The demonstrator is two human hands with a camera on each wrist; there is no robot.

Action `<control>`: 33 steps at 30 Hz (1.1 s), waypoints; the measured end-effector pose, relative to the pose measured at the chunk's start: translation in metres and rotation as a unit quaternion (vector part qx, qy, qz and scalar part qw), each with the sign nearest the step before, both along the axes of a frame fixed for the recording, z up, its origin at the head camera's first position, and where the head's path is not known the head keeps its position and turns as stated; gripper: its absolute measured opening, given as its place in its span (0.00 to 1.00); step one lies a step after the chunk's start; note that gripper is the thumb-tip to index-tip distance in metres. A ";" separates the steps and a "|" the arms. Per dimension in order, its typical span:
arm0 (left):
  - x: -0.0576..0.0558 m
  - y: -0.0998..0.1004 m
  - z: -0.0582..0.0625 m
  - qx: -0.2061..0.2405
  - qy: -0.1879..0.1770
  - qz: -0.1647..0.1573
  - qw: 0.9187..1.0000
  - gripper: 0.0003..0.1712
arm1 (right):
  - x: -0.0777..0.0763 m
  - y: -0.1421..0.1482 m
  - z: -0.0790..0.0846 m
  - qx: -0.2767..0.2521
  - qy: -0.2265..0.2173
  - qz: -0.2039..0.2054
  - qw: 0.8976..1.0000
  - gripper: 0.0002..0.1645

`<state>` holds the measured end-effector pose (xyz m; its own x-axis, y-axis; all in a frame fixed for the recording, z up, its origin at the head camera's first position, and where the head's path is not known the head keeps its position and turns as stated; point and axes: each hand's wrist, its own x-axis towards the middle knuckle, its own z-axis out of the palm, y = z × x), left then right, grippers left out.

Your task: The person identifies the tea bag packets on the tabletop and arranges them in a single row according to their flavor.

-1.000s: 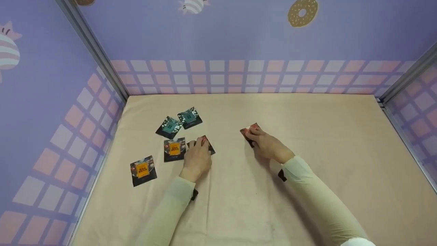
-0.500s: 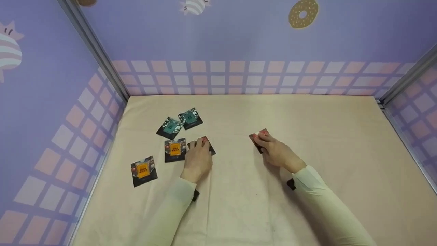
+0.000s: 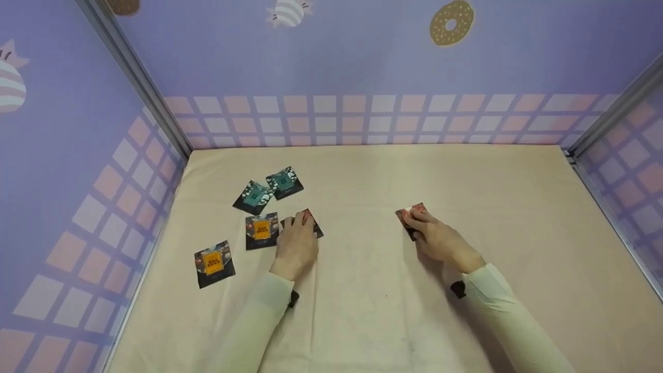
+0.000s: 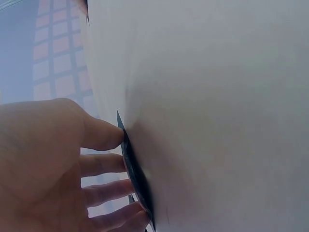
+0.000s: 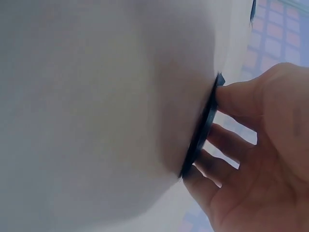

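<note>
Five fingertips of my left hand [image 3: 296, 246] hold a small flat packet, dark with a red top [image 3: 317, 229], low at the cloth. In the left wrist view the packet [image 4: 137, 181] shows edge-on, slightly bowed, thumb at one end. My right hand [image 3: 445, 246] grips a second red-topped packet [image 3: 404, 221] further right. Seen edge-on in the right wrist view, this packet [image 5: 200, 133] lies along the thumb and fingertips, close over the cloth. Both hands hide much of the packets' faces.
Beside the left hand lies an orange-labelled packet [image 3: 261, 231], with another orange-labelled packet [image 3: 214, 263] nearer at left. Behind them are a teal packet [image 3: 254, 197] and a second teal packet [image 3: 284, 182], corners meeting. Patterned walls enclose the cloth-covered table [image 3: 357, 311].
My right hand has moved right and somewhat nearer with its red-topped packet. The left hand stays at its packet, and the orange and teal packets keep their places on the cloth.
</note>
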<state>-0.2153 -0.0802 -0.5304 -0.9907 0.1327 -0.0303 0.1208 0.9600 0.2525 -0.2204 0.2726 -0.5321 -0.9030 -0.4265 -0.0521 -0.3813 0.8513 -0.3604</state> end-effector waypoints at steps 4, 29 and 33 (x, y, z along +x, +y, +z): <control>0.002 0.000 0.000 -0.006 0.006 0.003 1.000 0.26 | 0.010 0.015 -0.001 -0.010 -0.003 -0.015 1.000 0.31; 0.003 0.005 0.001 -0.016 0.009 0.003 1.000 0.26 | 0.047 0.092 0.000 -0.015 0.004 -0.088 0.996 0.32; 0.004 0.007 0.000 -0.020 0.025 -0.007 0.999 0.25 | 0.046 0.094 -0.001 -0.016 -0.008 -0.096 0.995 0.32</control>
<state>-0.2114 -0.0735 -0.5303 -0.9891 0.1465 0.0135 0.1461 0.9675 0.2066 -0.1739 0.3663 -0.5334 -0.9674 -0.2474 -0.0552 -0.2066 0.8959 -0.3934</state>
